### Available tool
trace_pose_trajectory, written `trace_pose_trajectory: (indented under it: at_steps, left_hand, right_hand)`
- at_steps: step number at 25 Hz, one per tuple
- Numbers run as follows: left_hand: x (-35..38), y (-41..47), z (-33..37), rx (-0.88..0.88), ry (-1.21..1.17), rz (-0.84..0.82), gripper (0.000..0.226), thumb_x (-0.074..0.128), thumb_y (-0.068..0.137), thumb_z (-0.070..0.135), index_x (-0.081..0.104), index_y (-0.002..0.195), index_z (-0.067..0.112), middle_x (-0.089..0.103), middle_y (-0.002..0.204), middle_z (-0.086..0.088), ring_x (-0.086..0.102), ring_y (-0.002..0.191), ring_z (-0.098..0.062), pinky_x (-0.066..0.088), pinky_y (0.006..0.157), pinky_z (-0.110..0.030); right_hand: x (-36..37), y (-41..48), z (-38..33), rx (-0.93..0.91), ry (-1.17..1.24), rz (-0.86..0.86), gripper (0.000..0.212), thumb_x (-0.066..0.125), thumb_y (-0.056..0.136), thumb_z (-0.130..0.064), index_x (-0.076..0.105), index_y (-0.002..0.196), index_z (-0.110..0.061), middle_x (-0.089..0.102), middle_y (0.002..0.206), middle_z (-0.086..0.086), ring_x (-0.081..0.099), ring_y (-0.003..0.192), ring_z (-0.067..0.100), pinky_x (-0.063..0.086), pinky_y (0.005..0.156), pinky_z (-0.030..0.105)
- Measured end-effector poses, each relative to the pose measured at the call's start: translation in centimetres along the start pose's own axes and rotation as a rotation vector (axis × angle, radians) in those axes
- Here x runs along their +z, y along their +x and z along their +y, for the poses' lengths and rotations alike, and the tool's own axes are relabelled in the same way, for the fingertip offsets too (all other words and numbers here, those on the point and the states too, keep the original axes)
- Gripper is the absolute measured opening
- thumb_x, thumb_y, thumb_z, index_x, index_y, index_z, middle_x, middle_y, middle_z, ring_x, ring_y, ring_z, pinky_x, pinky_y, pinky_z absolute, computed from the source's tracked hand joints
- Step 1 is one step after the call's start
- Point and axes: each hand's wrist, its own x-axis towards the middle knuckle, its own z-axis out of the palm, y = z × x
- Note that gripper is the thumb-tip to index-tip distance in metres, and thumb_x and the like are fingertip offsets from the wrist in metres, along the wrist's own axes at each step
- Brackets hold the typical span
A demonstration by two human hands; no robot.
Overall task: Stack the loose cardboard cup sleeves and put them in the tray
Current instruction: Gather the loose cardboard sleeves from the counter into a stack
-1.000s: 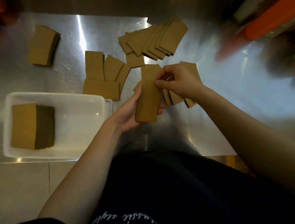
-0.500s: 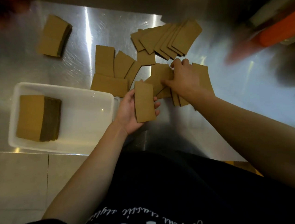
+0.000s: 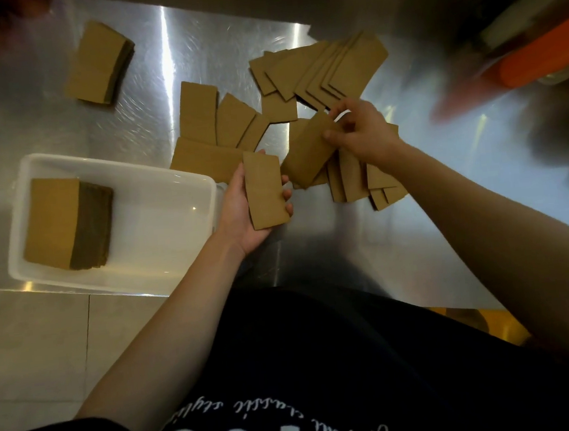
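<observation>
Left hand [image 3: 241, 212] palm up, grip closed on small sleeve stack [image 3: 264, 190], right hand [image 3: 361, 131] reaching forward, fingers pinching tilted sleeve [image 3: 308, 149] above steel bench [image 3: 312, 233], beside white tray [image 3: 160, 226]

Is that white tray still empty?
No, the white tray already holds a neat stack of cup sleeves lying at its left end.
</observation>
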Motion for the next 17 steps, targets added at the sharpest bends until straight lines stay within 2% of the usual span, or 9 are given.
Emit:
trace_pose_trajectory:
  at_steps: [2, 4, 7, 8, 10, 13, 17]
  left_hand:
    - [-0.3, 0.3, 0.0, -0.01, 0.023, 0.017, 0.065, 0.046, 0.094, 0.059, 0.043, 0.148, 0.022, 0.061, 0.105, -0.013, 0.059, 0.085, -0.022, 0.048, 0.077, -0.035]
    - [-0.4, 0.6, -0.2, -0.005, 0.047, 0.014, 0.058, 0.045, 0.096, 0.059, 0.048, 0.144, 0.027, 0.063, 0.107, -0.014, 0.061, 0.086, -0.023, 0.048, 0.077, -0.037]
    - [0.0, 0.9, -0.4, 0.005, 0.058, -0.015, 0.049, 0.041, 0.099, 0.058, 0.054, 0.139, 0.034, 0.064, 0.124, -0.016, 0.064, 0.097, -0.028, 0.048, 0.092, -0.043]
    - [0.2, 1.0, -0.3, -0.006, 0.088, -0.026, 0.05, 0.038, 0.099, 0.059, 0.053, 0.139, 0.034, 0.061, 0.132, -0.016, 0.064, 0.104, -0.029, 0.045, 0.099, -0.047]
    - [0.5, 0.9, -0.3, -0.057, 0.167, -0.07, 0.057, 0.034, 0.099, 0.061, 0.05, 0.143, 0.028, 0.059, 0.137, -0.017, 0.064, 0.11, -0.029, 0.045, 0.102, -0.048]
    - [0.8, 0.7, -0.7, -0.116, 0.202, -0.135, 0.067, 0.032, 0.098, 0.064, 0.051, 0.143, 0.018, 0.061, 0.132, -0.019, 0.063, 0.112, -0.03, 0.048, 0.099, -0.046]
    - [0.8, 0.6, -1.2, -0.125, 0.155, -0.18, 0.064, 0.036, 0.096, 0.065, 0.063, 0.133, 0.02, 0.063, 0.124, -0.017, 0.063, 0.107, -0.03, 0.048, 0.093, -0.046]
  right_hand:
    - [-1.6, -0.2, 0.0, -0.024, 0.031, 0.04, 0.029, 0.064, 0.09, -0.025, 0.058, 0.117, -0.017, 0.061, 0.11, 0.006, 0.063, 0.092, 0.015, 0.055, 0.078, 0.029]
    - [-2.9, -0.6, 0.0, -0.028, 0.08, 0.026, 0.029, 0.063, 0.091, -0.025, 0.06, 0.119, -0.015, 0.065, 0.106, 0.01, 0.064, 0.085, 0.013, 0.054, 0.073, 0.026]
    - [-3.1, -1.8, -0.9, -0.023, 0.12, -0.181, 0.025, 0.065, 0.09, -0.026, 0.063, 0.114, -0.017, 0.068, 0.099, 0.008, 0.064, 0.081, 0.013, 0.052, 0.072, 0.027]
    - [-2.5, -2.2, -1.2, -0.03, 0.113, -0.253, 0.024, 0.066, 0.09, -0.025, 0.063, 0.112, -0.018, 0.068, 0.096, 0.005, 0.064, 0.078, 0.009, 0.052, 0.069, 0.023]
    - [-0.7, -2.7, -1.6, -0.072, 0.03, -0.302, 0.024, 0.067, 0.089, -0.024, 0.062, 0.112, -0.019, 0.067, 0.097, 0.0, 0.065, 0.081, 0.005, 0.05, 0.069, 0.018]
    - [1.9, -3.1, -1.7, -0.171, -0.158, -0.218, 0.026, 0.067, 0.088, -0.028, 0.063, 0.113, -0.021, 0.062, 0.107, -0.003, 0.06, 0.093, 0.01, 0.05, 0.08, 0.024]
    - [3.7, -3.7, -1.6, -0.243, -0.229, -0.107, 0.024, 0.068, 0.086, -0.033, 0.064, 0.107, -0.022, 0.06, 0.095, -0.008, 0.059, 0.081, 0.006, 0.05, 0.072, 0.022]
